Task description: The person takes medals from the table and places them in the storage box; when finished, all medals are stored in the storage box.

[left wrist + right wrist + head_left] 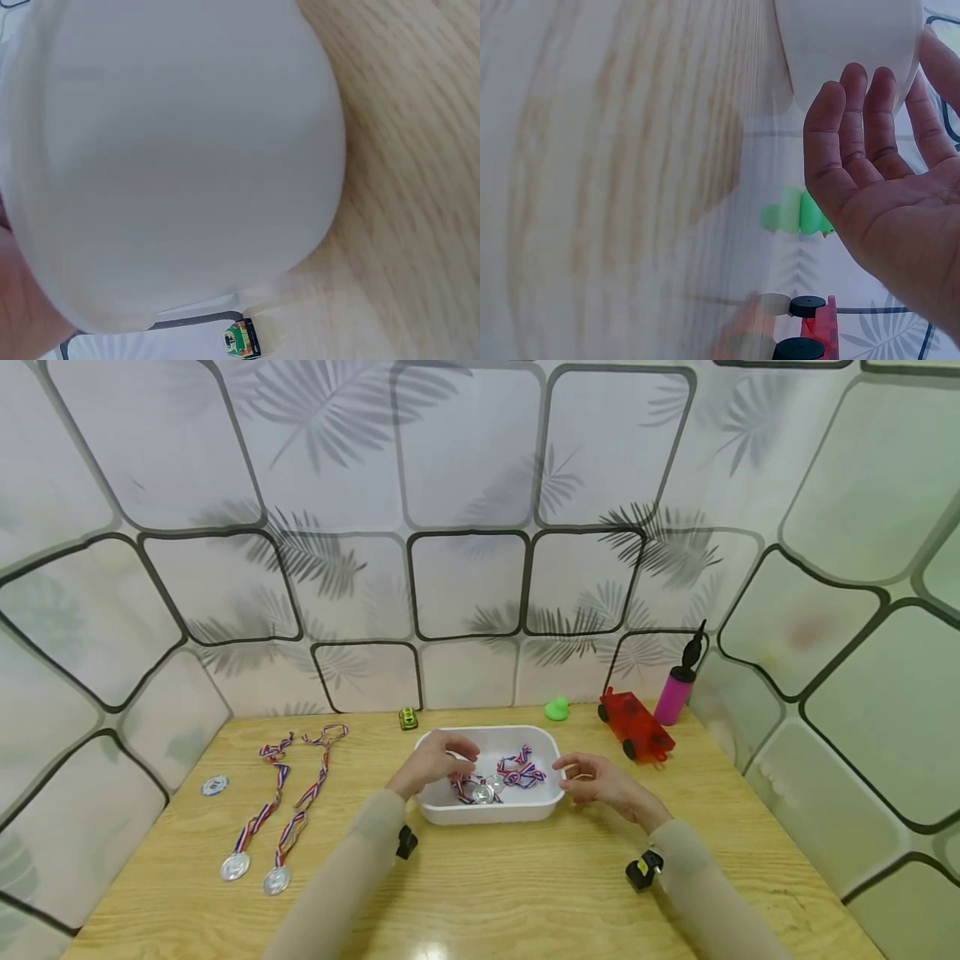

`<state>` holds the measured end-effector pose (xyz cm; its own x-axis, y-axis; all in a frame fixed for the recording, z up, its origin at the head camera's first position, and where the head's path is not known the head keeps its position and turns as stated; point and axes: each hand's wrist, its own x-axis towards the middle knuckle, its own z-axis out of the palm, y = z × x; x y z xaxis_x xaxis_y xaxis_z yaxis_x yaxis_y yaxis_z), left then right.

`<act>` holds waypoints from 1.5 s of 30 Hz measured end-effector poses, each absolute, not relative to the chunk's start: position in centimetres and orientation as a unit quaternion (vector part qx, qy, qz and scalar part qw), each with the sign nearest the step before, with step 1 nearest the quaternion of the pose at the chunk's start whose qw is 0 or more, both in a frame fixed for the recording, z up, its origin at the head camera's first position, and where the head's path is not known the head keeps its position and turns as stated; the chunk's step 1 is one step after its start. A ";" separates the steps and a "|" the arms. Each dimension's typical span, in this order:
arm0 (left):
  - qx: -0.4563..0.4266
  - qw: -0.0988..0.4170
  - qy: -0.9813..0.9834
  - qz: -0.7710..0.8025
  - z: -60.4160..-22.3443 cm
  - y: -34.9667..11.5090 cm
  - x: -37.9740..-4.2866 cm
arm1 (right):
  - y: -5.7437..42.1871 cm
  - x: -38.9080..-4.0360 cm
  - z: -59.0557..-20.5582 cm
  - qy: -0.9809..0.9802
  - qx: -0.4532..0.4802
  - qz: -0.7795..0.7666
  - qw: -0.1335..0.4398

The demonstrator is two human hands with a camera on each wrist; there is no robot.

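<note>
A white plastic basin stands mid-table. Inside lie silver medals with red, white and blue ribbons in loose tangles. Over the basin's left side reaches my left hand, its bent fingers above the inside; the left wrist view shows mostly the basin's outer wall with part of the hand beyond the rim. At the right rim is my right hand, fingers loosely bent and spread. In the right wrist view its palm faces the camera, with fingertips close to the basin wall.
Two ribboned medals lie stretched out on the left, near a round white disc. Along the back stand a small yellow-green toy car, a green toy duck, a red toy vehicle and a magenta pump.
</note>
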<state>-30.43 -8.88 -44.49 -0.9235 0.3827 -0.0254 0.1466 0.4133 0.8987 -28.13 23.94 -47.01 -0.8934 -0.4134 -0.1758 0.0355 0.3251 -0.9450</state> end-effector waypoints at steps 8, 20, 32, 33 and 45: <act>0.177 0.118 0.819 0.533 -43.7 -10.0 -30.2 | 24.0 -28.2 -47.1 0.792 -0.121 -0.565 0.195; 0.136 0.107 0.788 0.591 -43.8 -14.4 -28.6 | 23.9 -28.1 -47.4 0.793 -0.123 -0.562 0.197; 0.101 0.127 0.791 0.590 -43.3 -19.5 -26.4 | 24.3 -27.7 -47.2 0.793 -0.130 -0.564 0.190; 0.100 0.127 0.793 0.587 -43.4 -20.0 -26.2 | 24.3 -27.7 -47.1 0.792 -0.132 -0.564 0.191; 0.092 0.124 0.802 0.577 -43.5 -25.5 -24.5 | 23.9 -28.0 -47.1 0.782 -0.128 -0.577 0.196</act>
<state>-24.54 -25.48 -43.52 -0.9523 0.2910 -0.0922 0.0053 0.3178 0.9481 -28.03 23.86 -47.08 -0.8902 -0.4270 -0.1587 0.0260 0.3001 -0.9535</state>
